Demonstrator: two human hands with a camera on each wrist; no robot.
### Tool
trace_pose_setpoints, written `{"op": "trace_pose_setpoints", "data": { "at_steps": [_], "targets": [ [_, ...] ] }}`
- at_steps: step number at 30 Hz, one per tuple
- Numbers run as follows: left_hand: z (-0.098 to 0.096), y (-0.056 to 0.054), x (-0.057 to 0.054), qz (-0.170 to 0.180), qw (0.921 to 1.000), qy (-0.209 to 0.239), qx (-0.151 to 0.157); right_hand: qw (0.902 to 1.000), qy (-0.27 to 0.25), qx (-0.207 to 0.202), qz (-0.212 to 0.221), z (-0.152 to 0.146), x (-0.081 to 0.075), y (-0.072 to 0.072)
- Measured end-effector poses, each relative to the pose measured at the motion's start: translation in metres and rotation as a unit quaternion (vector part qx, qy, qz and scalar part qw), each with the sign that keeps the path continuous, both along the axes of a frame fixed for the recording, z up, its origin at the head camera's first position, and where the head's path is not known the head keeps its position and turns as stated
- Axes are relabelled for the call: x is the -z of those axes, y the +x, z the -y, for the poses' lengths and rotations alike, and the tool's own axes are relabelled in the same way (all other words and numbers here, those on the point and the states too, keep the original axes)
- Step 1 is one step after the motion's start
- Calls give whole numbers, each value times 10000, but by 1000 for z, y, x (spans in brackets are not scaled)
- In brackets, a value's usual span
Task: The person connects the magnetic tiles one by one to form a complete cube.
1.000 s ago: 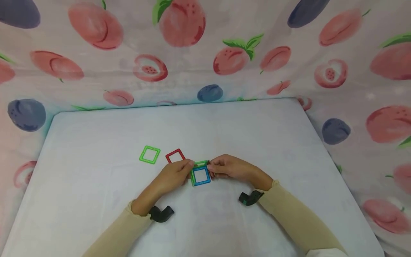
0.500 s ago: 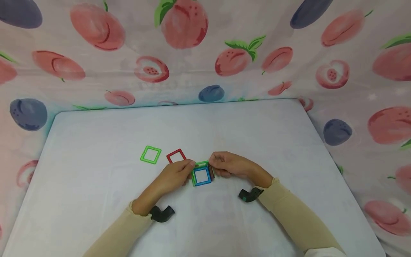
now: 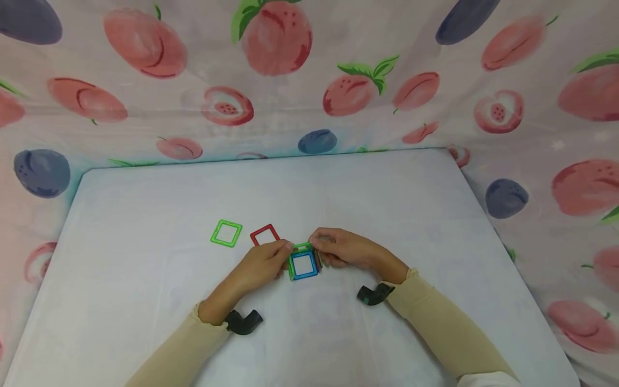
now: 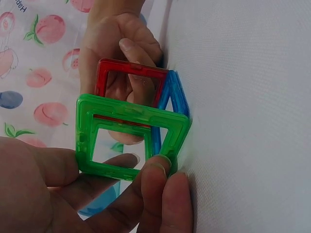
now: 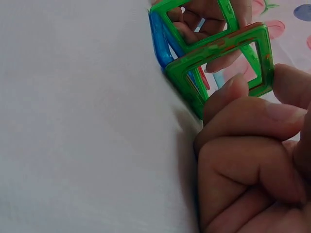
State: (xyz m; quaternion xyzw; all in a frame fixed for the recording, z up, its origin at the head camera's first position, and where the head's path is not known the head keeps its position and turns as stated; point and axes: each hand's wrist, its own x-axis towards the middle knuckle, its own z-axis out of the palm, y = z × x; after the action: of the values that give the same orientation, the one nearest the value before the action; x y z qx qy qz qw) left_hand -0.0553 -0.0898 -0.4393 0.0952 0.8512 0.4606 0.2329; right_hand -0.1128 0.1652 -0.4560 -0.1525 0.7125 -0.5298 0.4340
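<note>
Square magnetic tiles are joined into a small box shape on the table. A blue tile shows toward me, with a green tile behind it. My left hand holds the green side tile by its edges with thumb and fingers. On the opposite side is a red tile, and in the right wrist view a green tile with red showing along it. At that side's upper corner, my right hand pinches the tile between thumb and fingers. Its lower fingers are curled close to the tabletop.
A loose red tile lies just beyond the left hand, partly covered by it. Farther left lies a loose green tile. The white table ends at a fruit-print cloth. Black mounts sit at both wrists.
My right thumb and fingertips have moved up from the side of the box, drawn slightly away, then come back to its upper right corner. My left hand keeps its hold.
</note>
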Motion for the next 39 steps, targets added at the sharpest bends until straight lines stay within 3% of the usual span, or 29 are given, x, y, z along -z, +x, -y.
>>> {"op": "trace_pose_setpoints", "data": {
  "at_steps": [11, 21, 29, 39],
  "targets": [
    [0, -1, 1, 11, 10000, 74, -20, 9996, -208, 108, 139, 2, 0, 1],
    [1, 0, 1, 23, 10000, 43, 12, 9986, -330, -112, 385, 0, 1, 0],
    [0, 0, 1, 7, 10000, 69, 23, 9987, -194, 127, 444, 1, 0, 2],
    [0, 0, 1, -17, 10000, 78, 29, 9991, -166, 103, 387, 1, -1, 2]
  ]
}}
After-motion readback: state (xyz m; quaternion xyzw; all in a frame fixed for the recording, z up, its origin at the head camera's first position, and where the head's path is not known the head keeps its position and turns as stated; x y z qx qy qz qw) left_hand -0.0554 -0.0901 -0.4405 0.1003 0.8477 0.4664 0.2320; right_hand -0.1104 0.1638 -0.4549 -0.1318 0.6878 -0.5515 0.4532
